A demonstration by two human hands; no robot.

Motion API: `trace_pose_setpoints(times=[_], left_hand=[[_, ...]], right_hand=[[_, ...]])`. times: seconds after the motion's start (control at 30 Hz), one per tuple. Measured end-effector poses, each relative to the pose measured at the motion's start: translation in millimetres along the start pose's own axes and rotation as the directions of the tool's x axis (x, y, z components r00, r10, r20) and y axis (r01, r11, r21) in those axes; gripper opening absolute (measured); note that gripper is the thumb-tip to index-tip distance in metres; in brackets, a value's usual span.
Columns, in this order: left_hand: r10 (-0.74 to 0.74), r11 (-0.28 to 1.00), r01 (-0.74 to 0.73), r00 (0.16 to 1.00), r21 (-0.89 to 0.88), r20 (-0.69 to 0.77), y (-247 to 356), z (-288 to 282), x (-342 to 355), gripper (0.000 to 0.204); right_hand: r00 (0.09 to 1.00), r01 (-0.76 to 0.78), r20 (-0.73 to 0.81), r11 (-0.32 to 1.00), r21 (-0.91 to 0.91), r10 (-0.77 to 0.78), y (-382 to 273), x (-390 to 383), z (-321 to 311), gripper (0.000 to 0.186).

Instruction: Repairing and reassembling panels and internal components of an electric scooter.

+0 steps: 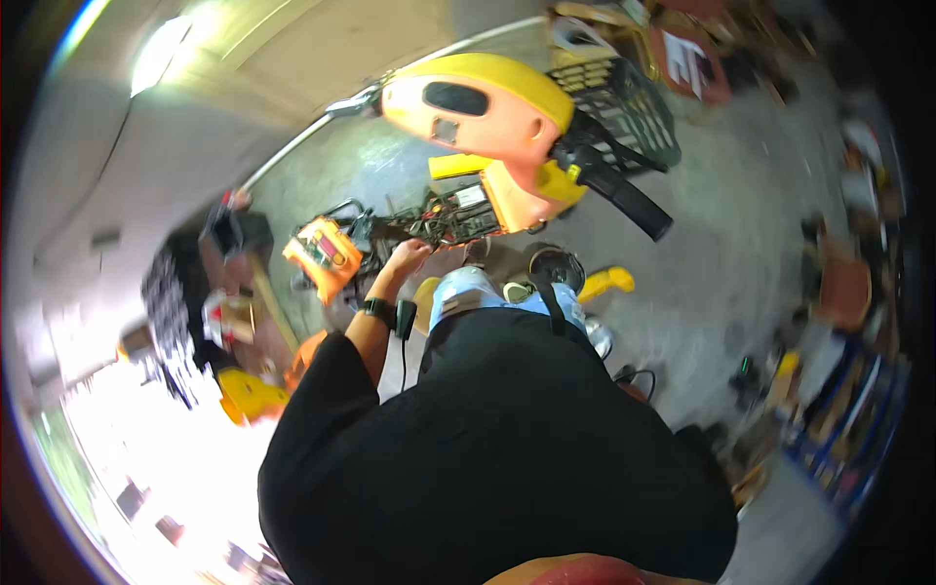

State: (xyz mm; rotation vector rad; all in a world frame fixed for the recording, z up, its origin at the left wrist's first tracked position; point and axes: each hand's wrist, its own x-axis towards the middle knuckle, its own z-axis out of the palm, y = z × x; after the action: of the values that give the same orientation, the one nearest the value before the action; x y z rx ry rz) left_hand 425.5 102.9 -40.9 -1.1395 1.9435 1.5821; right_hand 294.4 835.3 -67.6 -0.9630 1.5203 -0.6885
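My left hand (411, 254) reaches down to the partly stripped yellow-orange scooter, at the exposed frame with wiring and mechanical parts (444, 216); its fingers look closed on something I cannot make out. An orange rear body section (327, 258) lies beside it on the left. The scooter's front fairing (468, 112) rises above, with a black handlebar grip (629, 205) pointing toward me. A black cable with a small box (405, 320) hangs beside my left forearm. My right hand is not in view.
A black crate (648, 122) is behind the fairing. A yellow panel (604, 283) and a round dark object (556, 263) lie near my legs. Black covered items and yellow parts (244, 395) stand left. Clutter and a blue rack (848, 419) line the right. A wall runs along the upper left.
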Motion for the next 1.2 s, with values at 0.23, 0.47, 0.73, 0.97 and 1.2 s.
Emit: trace_pose_setpoints(times=[0.23, 0.47, 0.73, 0.97, 1.2], left_hand=[[-0.173, 0.985, 0.163, 0.906, 0.059, 0.387, 11.6, -13.3, 64.5, 0.021], [0.081, 0.996, -0.051, 0.8, -0.067, 0.594, 103.2, 21.0, 84.0, 0.019], [-0.001, 0.824, -0.391, 0.723, 0.411, 0.691, 85.0, 21.2, 155.9, 0.023], [-0.306, 0.684, -0.286, 0.723, 0.671, 0.62, 72.5, 73.8, 150.2, 0.014], [0.152, 0.136, -0.931, 0.357, 0.339, 0.922, 43.6, 163.6, 90.4, 0.019]], right_hand=[[0.381, -0.241, 0.183, -0.094, 0.966, 0.906, -124.4, 74.0, 96.6, 0.011], [0.24, -0.136, -0.16, 0.196, 0.971, 0.957, -166.7, 97.4, 199.9, 0.022], [0.28, -0.08, -0.179, 0.209, 0.975, 0.943, -205.8, 152.3, 283.3, 0.019], [0.383, -0.036, 0.065, -0.055, 0.998, 0.922, -188.5, 159.7, 367.1, 0.022], [0.347, -0.067, 0.07, -0.05, 0.997, 0.935, -140.2, 117.3, 405.2, 0.023]])
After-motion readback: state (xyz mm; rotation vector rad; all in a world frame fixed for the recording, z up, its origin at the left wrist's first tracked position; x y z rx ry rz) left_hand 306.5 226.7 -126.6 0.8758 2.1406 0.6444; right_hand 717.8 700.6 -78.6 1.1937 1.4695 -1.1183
